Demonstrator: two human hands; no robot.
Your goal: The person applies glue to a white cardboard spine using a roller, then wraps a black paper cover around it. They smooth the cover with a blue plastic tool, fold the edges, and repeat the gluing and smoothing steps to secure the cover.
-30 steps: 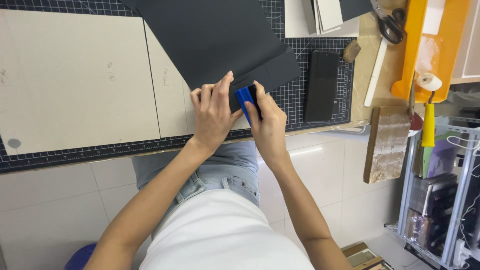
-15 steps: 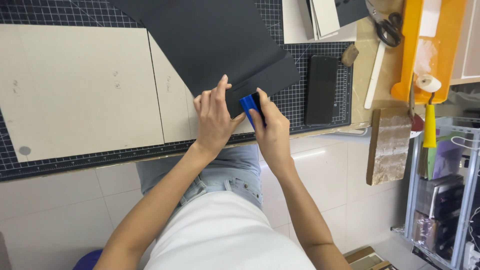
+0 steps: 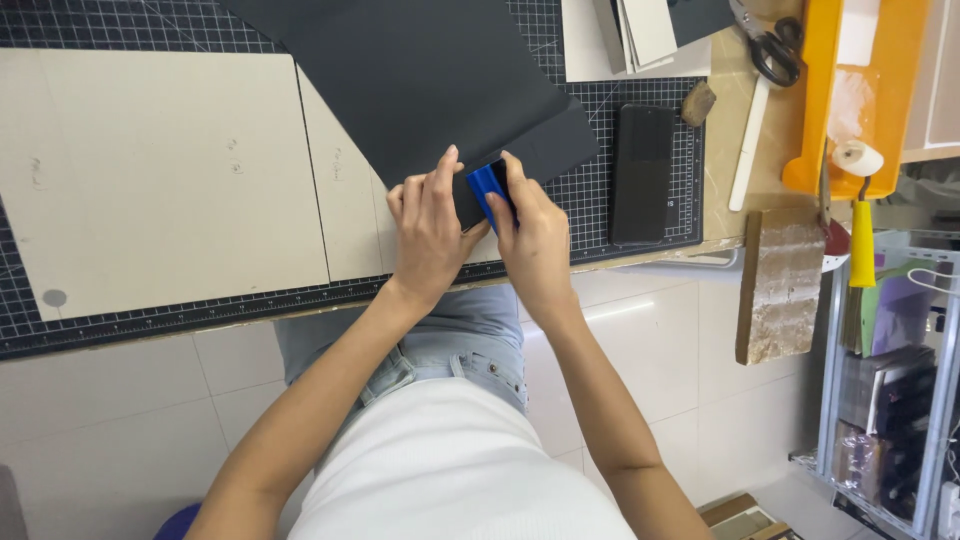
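Pressing one small blue plastic scraper (image 3: 489, 190) onto the lower corner of one smooth black sheet (image 3: 420, 80), the right hand (image 3: 530, 235) is gripping the tool while the left hand (image 3: 428, 232) is lying flat beside it, fingers spread on the sheet. Two pale, matte grey boards (image 3: 160, 175) are lying under it on the gridded cutting mat (image 3: 120, 320) on the desk. One black phone (image 3: 642, 172) is resting nearby. Compared with a second ago, both hands are sitting almost unmoved
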